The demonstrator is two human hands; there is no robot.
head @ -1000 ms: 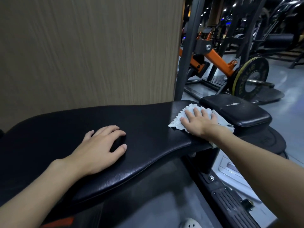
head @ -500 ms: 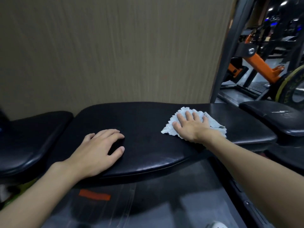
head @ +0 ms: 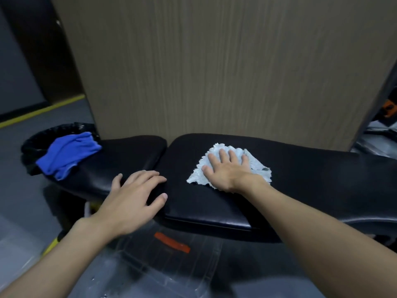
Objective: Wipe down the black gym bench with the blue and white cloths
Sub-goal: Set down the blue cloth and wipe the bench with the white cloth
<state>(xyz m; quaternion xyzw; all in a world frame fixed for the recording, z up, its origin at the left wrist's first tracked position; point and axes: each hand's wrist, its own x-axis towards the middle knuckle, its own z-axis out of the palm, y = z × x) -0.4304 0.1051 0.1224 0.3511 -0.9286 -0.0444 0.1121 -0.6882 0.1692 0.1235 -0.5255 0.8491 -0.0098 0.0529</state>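
At centre frame, our right hand [head: 227,171] presses flat, fingers spread, on a soft, light, crumpled white cloth [head: 255,166] lying on the padded black vinyl gym bench [head: 311,179]. It likely slides easily under the palm. Our left hand [head: 133,196] rests open, empty, on the bench's seam. A limp blue cloth [head: 66,153] lies at left. A wood-grain wall panel [head: 214,72] stands behind.

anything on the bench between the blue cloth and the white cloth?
Only the left hand, flat across the pad gap; otherwise bare bench from blue cloth to white cloth, head view.
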